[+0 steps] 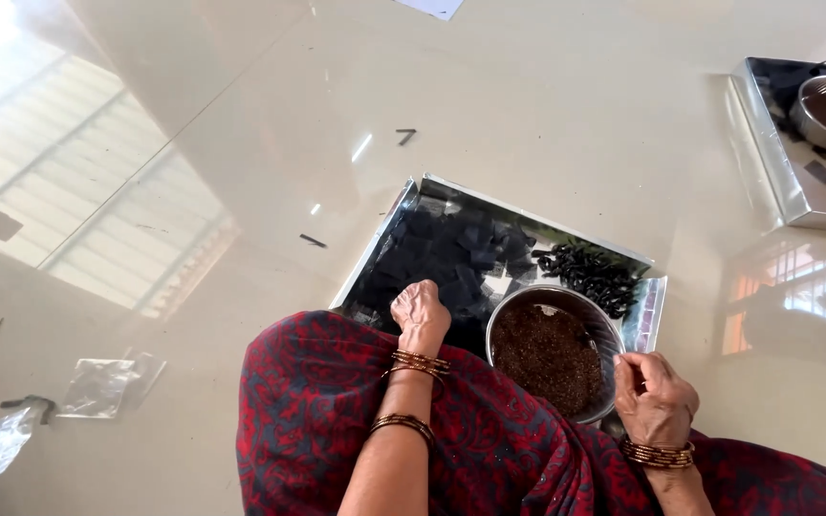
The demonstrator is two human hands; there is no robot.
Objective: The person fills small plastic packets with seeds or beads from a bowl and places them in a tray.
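The head view looks straight down at a person seated on a glossy cream floor [547, 115], a red patterned garment [336, 420] over the lap. A steel tray [650, 304] lies in front of the knees. On it sit a pile of dark square pieces [451, 250], a heap of small black rolled pieces [590, 272], and a steel bowl [501, 315] filled with brown granular filling [549, 355].

The left hand [421, 308] rests palm down on the near edge of the dark squares, fingers curled onto them; whether it has pinched one up cannot be told from above. The right hand [654, 394] hovers just beside the bowl's right rim, fingers bunched loosely together, with nothing clearly visible between them.

The bowl stands between the two hands, touching neither; the squares lie under the left hand, and the rolled pieces lie beyond the bowl, apart from both.

As a judgement, the right hand is close enough to the rim to knock the bowl and spill the filling. The thin squares could also lift in a clump or slide off the tray; two strays [405, 136] already lie on the floor.

A second steel tray [767, 153] sits at the upper right, and crumpled clear wrappers [97, 387] at the lower left.
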